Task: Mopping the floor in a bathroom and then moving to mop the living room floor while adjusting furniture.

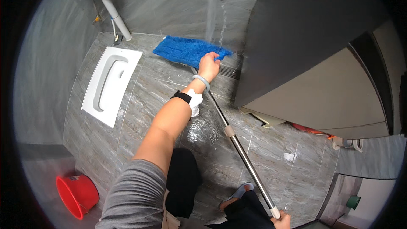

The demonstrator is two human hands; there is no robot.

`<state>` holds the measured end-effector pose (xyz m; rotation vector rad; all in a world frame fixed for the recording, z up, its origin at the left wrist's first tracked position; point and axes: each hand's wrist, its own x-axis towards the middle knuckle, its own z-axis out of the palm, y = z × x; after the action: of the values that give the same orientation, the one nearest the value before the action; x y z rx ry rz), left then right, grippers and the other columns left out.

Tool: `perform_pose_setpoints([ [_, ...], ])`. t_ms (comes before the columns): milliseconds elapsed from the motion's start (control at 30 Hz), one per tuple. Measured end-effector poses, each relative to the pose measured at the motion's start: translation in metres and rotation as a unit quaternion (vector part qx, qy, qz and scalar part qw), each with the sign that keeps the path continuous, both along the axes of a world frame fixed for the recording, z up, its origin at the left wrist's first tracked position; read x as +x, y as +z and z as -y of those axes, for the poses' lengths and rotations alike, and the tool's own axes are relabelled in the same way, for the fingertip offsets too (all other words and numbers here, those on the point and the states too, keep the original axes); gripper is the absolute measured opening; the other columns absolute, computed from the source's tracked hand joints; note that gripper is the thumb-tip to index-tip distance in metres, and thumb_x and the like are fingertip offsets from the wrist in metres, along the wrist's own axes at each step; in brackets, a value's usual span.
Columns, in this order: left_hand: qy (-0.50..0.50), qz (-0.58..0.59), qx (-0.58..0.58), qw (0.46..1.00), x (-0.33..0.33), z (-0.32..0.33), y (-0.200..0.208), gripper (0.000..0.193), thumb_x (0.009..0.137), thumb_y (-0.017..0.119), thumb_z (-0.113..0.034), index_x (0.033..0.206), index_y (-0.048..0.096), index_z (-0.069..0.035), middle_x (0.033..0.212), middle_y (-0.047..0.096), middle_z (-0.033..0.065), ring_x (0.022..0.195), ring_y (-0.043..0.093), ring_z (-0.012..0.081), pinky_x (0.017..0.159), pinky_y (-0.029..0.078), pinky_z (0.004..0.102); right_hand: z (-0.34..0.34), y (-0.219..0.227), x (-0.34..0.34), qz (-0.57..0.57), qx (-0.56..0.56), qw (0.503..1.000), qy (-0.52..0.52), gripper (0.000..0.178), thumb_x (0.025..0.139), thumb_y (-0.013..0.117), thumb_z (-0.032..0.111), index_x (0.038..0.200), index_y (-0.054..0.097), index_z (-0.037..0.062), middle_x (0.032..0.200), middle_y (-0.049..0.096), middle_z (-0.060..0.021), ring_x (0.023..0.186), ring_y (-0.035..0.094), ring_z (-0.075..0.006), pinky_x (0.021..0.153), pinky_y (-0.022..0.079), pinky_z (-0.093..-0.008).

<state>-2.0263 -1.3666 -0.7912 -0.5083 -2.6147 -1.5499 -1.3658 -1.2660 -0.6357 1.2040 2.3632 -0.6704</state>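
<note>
One blue mop pad is pinched by the left hand, the pole (its pale end) by the closed right hand; under falling water, slow turning is advised.

A mop slants from far centre to near right: shaggy blue pad spread at the far end, right corner pinched up, silver pole with pale collar and whitish end cap.
</note>
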Motion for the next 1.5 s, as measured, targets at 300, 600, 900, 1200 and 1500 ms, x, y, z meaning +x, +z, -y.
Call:
perform_pose_setpoints([
  [300, 0.054, -0.005, -0.025, 0.998, -0.018, -0.032, -0.017, 0.017, 0.078, 0.065, -0.013, 0.093, 0.067, -0.006, 0.098, 0.065, 0.0202, 0.095, 0.061, 0.0377, 0.084, 0.048, 0.0445, 0.022, 0.009, -0.007, -0.063, -0.064, 0.986, -0.143, 0.020, 0.073, 0.067, 0.011, 0.087, 0.067, -0.0037, 0.065, 0.065, -0.0146, 0.062, 0.064, -0.0175, 0.056, 0.049, -0.0362],
  [600, 0.204, 0.031, 0.052, 0.977, -0.085, 0.014, 0.018, 0.016, 0.077, 0.069, -0.014, 0.091, 0.068, -0.006, 0.091, 0.069, 0.0182, 0.090, 0.066, 0.0349, 0.080, 0.050, 0.0420, 0.047, 0.067, -0.058, 0.005, 0.071, 0.994, -0.077, 0.039, 0.073, 0.080, 0.034, 0.082, 0.065, -0.0011, 0.066, 0.063, -0.0208, 0.058, 0.062, -0.0331, 0.054, 0.047, -0.0390],
  [900, 0.146, 0.019, 0.000, 0.989, -0.129, 0.012, 0.074, 0.018, 0.078, 0.070, -0.019, 0.093, 0.069, -0.009, 0.093, 0.069, 0.0165, 0.093, 0.065, 0.0335, 0.082, 0.050, 0.0406, 0.067, 0.132, -0.047, 0.005, 0.076, 0.994, -0.079, 0.037, 0.070, 0.083, 0.027, 0.074, 0.061, -0.0019, 0.058, 0.057, -0.0140, 0.054, 0.053, -0.0166, 0.053, 0.044, -0.0351],
  [1200, 0.147, -0.010, -0.028, 0.989, -0.157, 0.010, 0.084, 0.016, 0.077, 0.063, -0.013, 0.092, 0.068, -0.011, 0.090, 0.069, 0.0164, 0.090, 0.066, 0.0329, 0.081, 0.051, 0.0409, 0.100, 0.186, -0.068, -0.001, 0.024, 0.987, -0.158, 0.028, 0.072, 0.081, 0.012, 0.088, 0.063, -0.0025, 0.067, 0.060, -0.0063, 0.063, 0.049, -0.0124, 0.060, 0.045, -0.0309],
  [1500, 0.005, -0.122, -0.116, 0.986, -0.155, 0.022, 0.078, 0.029, 0.079, 0.062, -0.012, 0.106, 0.069, -0.014, 0.107, 0.062, 0.0167, 0.101, 0.059, 0.0346, 0.090, 0.047, 0.0407, 0.104, 0.188, -0.070, 0.023, 0.057, 0.989, -0.131, 0.030, 0.072, 0.082, 0.017, 0.087, 0.062, -0.0014, 0.065, 0.061, -0.0109, 0.060, 0.048, -0.0152, 0.058, 0.045, -0.0334],
])
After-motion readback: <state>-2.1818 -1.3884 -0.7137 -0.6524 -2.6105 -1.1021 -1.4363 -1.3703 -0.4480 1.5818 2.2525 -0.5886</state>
